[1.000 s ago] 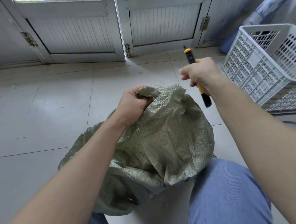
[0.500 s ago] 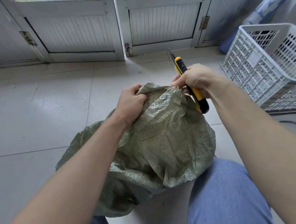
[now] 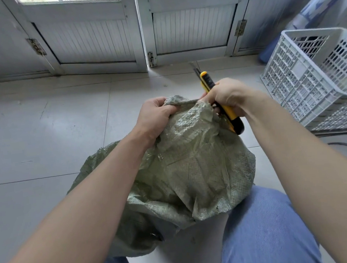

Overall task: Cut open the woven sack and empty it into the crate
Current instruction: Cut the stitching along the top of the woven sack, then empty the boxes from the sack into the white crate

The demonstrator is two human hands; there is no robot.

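Green woven sack [image 3: 191, 171] is sitting slumped on the tiled floor [image 3: 45, 130], near its middle and just ahead of the person's knee [image 3: 263, 227]. The left hand [image 3: 155, 116] is bunching the sack's top edge in curled fingers. The right hand [image 3: 225, 94] is gripping a yellow utility knife [image 3: 207, 81] just beside that edge, its blade pointing up and away. A white crate [image 3: 300, 77] is standing at the floor's right side, apart from the sack.

One wide-angle camera, worn on the person's head, faces forward and down, close above the sack [image 3: 191, 171] on the floor [image 3: 45, 130]; the doors [image 3: 88, 40] lie ahead at the top edge, the crate [image 3: 300, 81] far right. Straight lines bow toward the corners.
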